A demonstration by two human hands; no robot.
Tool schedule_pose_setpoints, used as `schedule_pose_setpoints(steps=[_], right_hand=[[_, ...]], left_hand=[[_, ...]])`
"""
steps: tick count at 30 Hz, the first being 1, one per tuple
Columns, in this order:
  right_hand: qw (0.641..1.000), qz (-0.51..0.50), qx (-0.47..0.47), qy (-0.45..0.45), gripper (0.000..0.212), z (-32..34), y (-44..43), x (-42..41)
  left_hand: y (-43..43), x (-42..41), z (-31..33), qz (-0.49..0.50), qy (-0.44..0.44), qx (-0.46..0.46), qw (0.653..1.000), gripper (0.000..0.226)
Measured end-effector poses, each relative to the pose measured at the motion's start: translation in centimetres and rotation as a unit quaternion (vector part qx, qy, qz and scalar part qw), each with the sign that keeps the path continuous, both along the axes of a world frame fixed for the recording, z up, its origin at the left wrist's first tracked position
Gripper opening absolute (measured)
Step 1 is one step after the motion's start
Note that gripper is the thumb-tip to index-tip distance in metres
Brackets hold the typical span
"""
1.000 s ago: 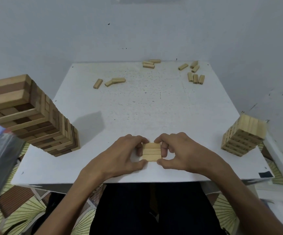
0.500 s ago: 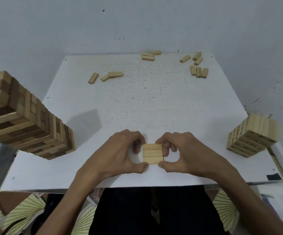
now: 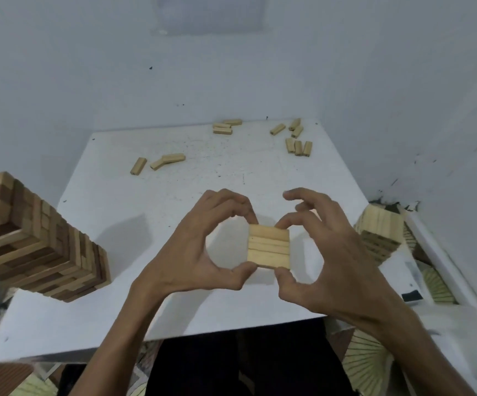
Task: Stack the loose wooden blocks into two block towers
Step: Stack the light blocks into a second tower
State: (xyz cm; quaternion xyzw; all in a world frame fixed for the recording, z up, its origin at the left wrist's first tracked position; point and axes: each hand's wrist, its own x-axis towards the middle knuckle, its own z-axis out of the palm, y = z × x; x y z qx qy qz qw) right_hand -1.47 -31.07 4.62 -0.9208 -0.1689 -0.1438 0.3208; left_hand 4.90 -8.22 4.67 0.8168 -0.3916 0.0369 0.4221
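A flat row of three pale wooden blocks [image 3: 268, 247] is pinched between both hands above the near part of the white table [image 3: 191, 201]. My left hand [image 3: 197, 247] grips its left side with thumb and fingers; my right hand [image 3: 326, 252] grips the right side, its upper fingers spread. A tall tower of mixed dark and light blocks [image 3: 40, 247] stands at the left edge. A shorter pale tower [image 3: 380, 232] stands at the right edge, partly hidden by my right hand. Loose blocks lie far left of centre [image 3: 160, 162], at the back middle [image 3: 225, 126] and back right [image 3: 297, 141].
White walls close in behind and to the right of the table. Below the table edge are my dark-clothed legs [image 3: 245, 364] and patterned floor tiles [image 3: 366, 364]. A white ledge [image 3: 443, 267] runs along the right side.
Both hands have lifted the three-block row off the table and carried it up and slightly right. The camera has tilted, so the view shifted.
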Motion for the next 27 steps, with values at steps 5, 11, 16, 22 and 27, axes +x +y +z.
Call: schedule_pose_setpoints(steps=[5,11,16,22,27], right_hand=[[0.999,-0.035,0.025,-0.032,0.057,2.4,-2.9,-0.8],[0.994,-0.069,0.080,-0.022,0.055,3.3,-7.9,-2.2],[0.992,-0.106,0.059,-0.016,0.053,2.0,-12.6,-2.2],[0.991,-0.132,0.033,0.002,0.055,0.4,-15.3,-1.4],[0.990,-0.134,0.033,0.011,0.054,-0.3,-16.2,-0.9]], left_hand=[[-3.6,0.4,1.8,-0.022,0.018,-0.060,0.998,0.047],[-8.9,1.6,2.9,-0.072,0.008,-0.063,0.995,0.047],[-13.1,3.4,2.7,-0.111,-0.005,-0.040,0.993,0.046],[-15.8,5.6,1.1,-0.129,0.019,-0.008,0.991,0.047],[-16.7,6.4,-0.2,-0.133,0.041,0.002,0.990,0.048]])
